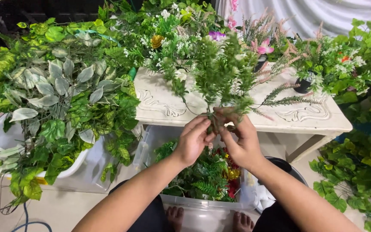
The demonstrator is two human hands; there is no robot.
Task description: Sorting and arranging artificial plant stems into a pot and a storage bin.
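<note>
A bunch of artificial green sprigs (224, 73) stands upright in front of me, its stems gathered at the bottom. My left hand (193, 139) and my right hand (241, 139) both close around those stems, thumbs and fingers meeting at the base. The bunch rises over a white carved table (168, 107). Below my hands sits a clear plastic bin (202, 210) holding fern leaves and red and yellow artificial flowers. The stem ends are hidden inside my fingers.
A large mass of pale and green artificial leaves (61, 99) fills a white tub at left. Flowering greenery (168, 30) and a small black pot (303, 83) stand on the table. Ivy-like vines (357, 167) hang at right. A cable (22, 215) lies on the floor.
</note>
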